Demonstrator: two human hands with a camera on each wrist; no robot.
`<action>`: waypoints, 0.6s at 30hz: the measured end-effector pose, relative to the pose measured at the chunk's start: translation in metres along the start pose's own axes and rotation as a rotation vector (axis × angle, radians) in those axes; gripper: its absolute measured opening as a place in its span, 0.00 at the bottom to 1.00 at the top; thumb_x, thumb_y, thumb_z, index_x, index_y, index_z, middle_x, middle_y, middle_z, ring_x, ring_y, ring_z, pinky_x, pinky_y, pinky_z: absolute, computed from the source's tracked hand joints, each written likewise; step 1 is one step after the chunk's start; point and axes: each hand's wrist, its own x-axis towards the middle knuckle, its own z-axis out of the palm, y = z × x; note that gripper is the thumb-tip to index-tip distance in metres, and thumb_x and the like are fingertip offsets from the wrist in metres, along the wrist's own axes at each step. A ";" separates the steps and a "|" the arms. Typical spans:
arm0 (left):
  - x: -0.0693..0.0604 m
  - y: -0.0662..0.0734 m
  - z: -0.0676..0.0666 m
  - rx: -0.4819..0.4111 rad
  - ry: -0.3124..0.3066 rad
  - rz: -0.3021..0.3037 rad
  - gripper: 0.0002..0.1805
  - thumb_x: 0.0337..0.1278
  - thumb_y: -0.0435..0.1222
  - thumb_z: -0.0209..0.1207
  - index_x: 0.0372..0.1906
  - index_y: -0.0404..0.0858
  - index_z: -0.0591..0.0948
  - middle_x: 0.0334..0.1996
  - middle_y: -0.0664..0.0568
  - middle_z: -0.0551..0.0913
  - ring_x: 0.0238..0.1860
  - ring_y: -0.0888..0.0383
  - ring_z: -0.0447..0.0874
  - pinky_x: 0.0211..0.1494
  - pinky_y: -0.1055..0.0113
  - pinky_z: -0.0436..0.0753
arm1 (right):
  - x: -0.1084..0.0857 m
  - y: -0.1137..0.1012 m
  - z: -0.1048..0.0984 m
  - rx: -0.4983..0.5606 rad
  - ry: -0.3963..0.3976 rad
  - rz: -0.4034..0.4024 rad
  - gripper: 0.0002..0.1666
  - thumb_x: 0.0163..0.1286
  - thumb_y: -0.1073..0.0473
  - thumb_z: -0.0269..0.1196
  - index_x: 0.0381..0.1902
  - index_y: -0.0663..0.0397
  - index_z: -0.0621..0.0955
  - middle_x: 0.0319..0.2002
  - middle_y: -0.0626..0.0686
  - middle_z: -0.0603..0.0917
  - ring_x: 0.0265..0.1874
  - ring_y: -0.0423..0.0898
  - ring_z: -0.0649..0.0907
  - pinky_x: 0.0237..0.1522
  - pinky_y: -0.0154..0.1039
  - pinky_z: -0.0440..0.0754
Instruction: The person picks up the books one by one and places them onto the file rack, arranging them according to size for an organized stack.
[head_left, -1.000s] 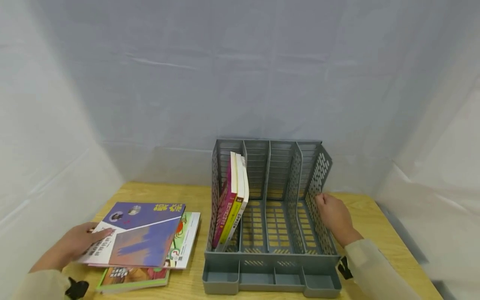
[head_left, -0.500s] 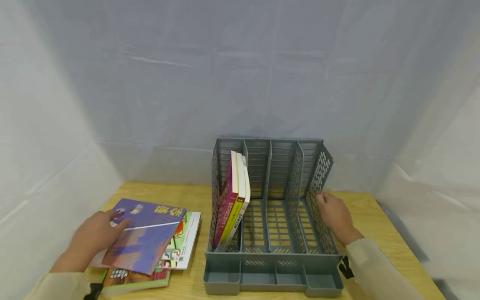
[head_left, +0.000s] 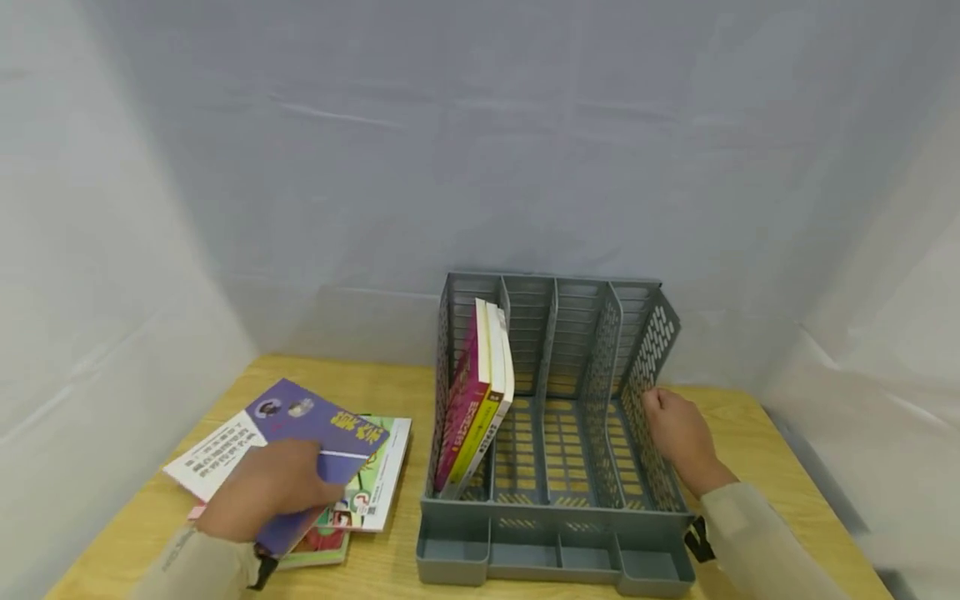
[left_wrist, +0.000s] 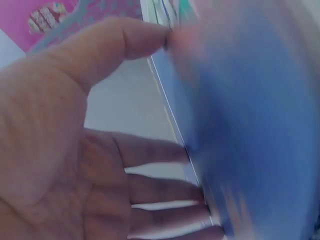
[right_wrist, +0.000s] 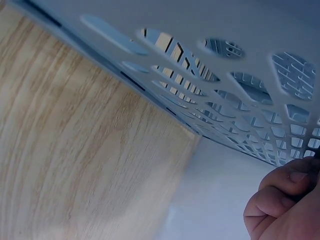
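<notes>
My left hand grips a thin purple book with a white corner panel, over a small pile at the left. In the left wrist view, the thumb and fingers meet the book's edge; its cover is blurred. Beneath lie a white-edged book with a crab picture and a green-edged book, partly hidden. My right hand is curled at the right side wall of a grey file rack, holding its edge; some fingertips are hidden. In the right wrist view, the curled fingers lie against the perforated wall.
Several books, with magenta and yellow spines, lean in the rack's leftmost slot. Dividers part the other slots. Small trays run along the rack's front. The wooden table meets white sheeting at the back and sides.
My left hand has moved rightward across the purple book, from its left edge to its lower right side. The book has turned and shifted right. The right hand stays at the rack.
</notes>
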 end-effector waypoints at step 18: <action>-0.028 0.024 0.020 0.021 -0.005 0.227 0.49 0.36 0.32 0.81 0.69 0.25 0.73 0.70 0.28 0.71 0.67 0.27 0.70 0.63 0.31 0.73 | 0.002 0.004 0.002 0.026 0.001 0.000 0.27 0.85 0.47 0.34 0.24 0.49 0.60 0.16 0.51 0.66 0.15 0.47 0.61 0.24 0.42 0.59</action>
